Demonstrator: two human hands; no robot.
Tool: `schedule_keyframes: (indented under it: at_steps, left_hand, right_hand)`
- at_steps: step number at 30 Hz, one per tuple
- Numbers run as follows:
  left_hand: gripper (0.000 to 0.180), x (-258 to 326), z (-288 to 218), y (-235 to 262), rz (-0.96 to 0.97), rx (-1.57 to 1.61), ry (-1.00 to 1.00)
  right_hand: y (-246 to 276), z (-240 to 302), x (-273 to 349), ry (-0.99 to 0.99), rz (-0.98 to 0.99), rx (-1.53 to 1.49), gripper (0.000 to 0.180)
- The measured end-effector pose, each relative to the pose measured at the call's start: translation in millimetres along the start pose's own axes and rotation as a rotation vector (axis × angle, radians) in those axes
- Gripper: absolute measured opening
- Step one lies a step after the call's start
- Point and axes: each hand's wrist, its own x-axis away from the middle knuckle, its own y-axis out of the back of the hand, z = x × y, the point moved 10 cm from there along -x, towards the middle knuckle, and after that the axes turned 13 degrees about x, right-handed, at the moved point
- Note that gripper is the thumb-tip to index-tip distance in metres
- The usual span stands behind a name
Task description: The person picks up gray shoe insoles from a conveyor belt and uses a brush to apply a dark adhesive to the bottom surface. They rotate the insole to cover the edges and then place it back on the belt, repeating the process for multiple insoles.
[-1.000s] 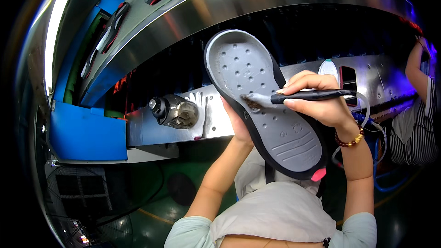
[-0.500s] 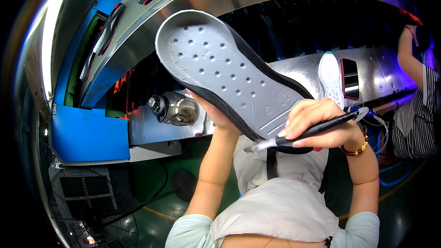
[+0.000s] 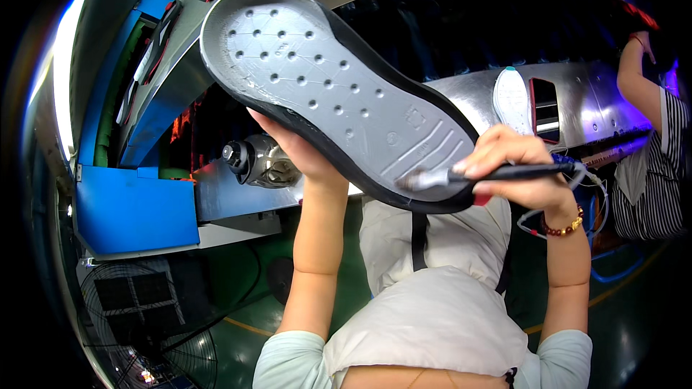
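A large shoe sole (image 3: 324,94), grey on its dimpled inner face with a black edge, is held up slantwise in front of me. My left hand (image 3: 299,145) is closed on its lower left side, its fingers partly hidden behind the sole. My right hand (image 3: 515,166) grips a black-handled brush (image 3: 432,179) with a thin tube at its back end. The bristles touch the grey face near the toe end, below some raised lines. A glossy wet-looking film shows on parts of the grey face.
A clear jar with a dark cap (image 3: 263,161) stands on the metal bench behind my left forearm. Further right lie a white sole (image 3: 512,101) and a dark red-edged one (image 3: 545,110). A co-worker's arm (image 3: 640,90) is at right; a fan (image 3: 148,317) stands lower left.
The sole has moved up and left. The brush has gone from the sole's outer edge onto its grey face near the toe, and my right hand has moved slightly up.
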Motion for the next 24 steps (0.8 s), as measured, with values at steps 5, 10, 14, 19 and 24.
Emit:
schedule_keyframes:
  at_steps: [5,10,14,19,24]
  left_hand:
    - [0.081,-5.2,-10.3,-2.9,0.014,-0.024,0.012]
    - [0.066,-1.0,-13.9,-21.7,0.055,0.002,0.000]
    - [0.063,-4.5,-14.9,-33.3,0.137,0.068,0.048]
    - [0.057,-15.5,-10.1,-62.5,0.127,0.162,0.124]
    - [0.063,35.1,7.5,-99.8,0.451,0.306,0.117]
  right_hand:
    - [-9.4,9.2,14.0,0.067,0.174,-0.119,0.019]
    - [-4.4,-12.6,15.1,-0.103,0.054,0.036,0.021]
    - [-15.8,8.4,17.6,0.090,0.257,0.136,0.018]
    - [8.8,-36.6,17.5,-0.165,-0.089,-0.474,0.016]
    - [-5.5,-24.7,14.6,-0.198,-0.213,-0.840,0.017]
